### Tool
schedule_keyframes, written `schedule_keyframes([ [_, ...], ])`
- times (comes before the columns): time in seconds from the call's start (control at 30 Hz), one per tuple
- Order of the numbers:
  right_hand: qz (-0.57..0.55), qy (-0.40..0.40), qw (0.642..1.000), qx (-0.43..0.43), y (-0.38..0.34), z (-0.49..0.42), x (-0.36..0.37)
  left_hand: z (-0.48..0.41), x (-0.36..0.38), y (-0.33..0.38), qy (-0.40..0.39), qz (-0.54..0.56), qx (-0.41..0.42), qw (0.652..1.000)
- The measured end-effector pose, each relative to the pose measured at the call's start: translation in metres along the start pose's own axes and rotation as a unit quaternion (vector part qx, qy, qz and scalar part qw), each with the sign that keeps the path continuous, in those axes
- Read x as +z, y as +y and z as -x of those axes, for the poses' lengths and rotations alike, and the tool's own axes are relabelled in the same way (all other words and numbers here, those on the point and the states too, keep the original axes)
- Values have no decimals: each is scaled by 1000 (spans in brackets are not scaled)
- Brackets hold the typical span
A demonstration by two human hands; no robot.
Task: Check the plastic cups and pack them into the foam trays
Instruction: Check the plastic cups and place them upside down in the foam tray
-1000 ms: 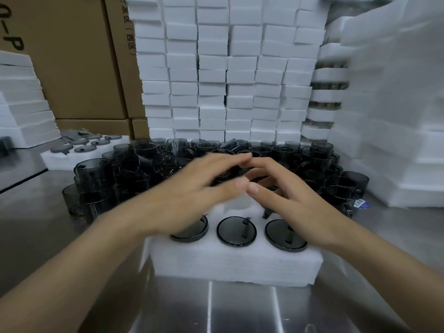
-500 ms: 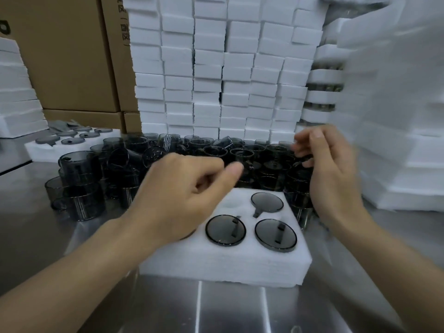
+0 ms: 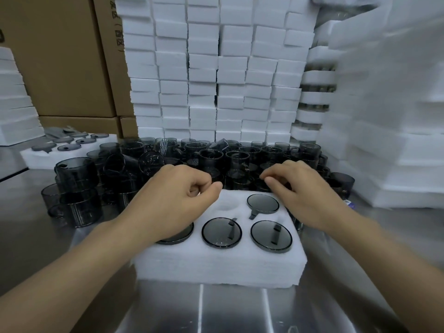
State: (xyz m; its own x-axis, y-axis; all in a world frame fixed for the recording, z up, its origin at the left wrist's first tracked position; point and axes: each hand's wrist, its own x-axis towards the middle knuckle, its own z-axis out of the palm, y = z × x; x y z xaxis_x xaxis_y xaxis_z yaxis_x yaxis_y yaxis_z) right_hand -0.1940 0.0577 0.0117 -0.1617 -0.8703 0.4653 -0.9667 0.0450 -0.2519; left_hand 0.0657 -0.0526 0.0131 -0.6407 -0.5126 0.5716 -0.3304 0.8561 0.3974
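The steel bench [image 3: 216,308] fills the bottom of the frame. At centre sits a white foam tray [image 3: 216,267] with four smoky plastic cups [image 3: 221,233] seated in its wells; the far-middle well [image 3: 227,204] is bare. The left grip [image 3: 177,200] hovers over the tray's left side, fingers curled in, holding nothing visible. The right grip [image 3: 302,195] hangs over the far right corner, fingers loosely bent, also holding nothing. Behind lies a heap of loose cups [image 3: 211,155], then stacked foam [image 3: 216,80].

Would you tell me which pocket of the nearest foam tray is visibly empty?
The middle pocket of the back row: it shows only white foam, while four others hold dark cups. The left hand hides the back-left one.
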Motion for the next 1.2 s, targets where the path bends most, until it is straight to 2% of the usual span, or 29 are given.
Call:
schedule_keyframes([
  [0.13,-106,-42,993,3,-11,3,9,0,-1,2,-2,3,-10,1000],
  [0.53,-118,-116,986,-9,-16,-6,4,-1,-2,8,-25,-12,-18,999],
  [0.7,-121,-85,989,-27,-18,-4,3,0,-2,7,-25,-10,-19,999],
  [0.9,-217,-78,973,-15,-27,1,5,0,-2,8,-32,-2,-26,999],
  [1.03,-242,-47,969,-30,-41,4,-1,-2,-1,4,-25,26,-43,998],
  [1.1,-275,-24,960,-49,-48,6,-5,-3,0,2,6,51,-65,997],
  [1.2,-373,1,925,-67,-56,10,-7,-6,-2,-3,85,86,-108,987],
])
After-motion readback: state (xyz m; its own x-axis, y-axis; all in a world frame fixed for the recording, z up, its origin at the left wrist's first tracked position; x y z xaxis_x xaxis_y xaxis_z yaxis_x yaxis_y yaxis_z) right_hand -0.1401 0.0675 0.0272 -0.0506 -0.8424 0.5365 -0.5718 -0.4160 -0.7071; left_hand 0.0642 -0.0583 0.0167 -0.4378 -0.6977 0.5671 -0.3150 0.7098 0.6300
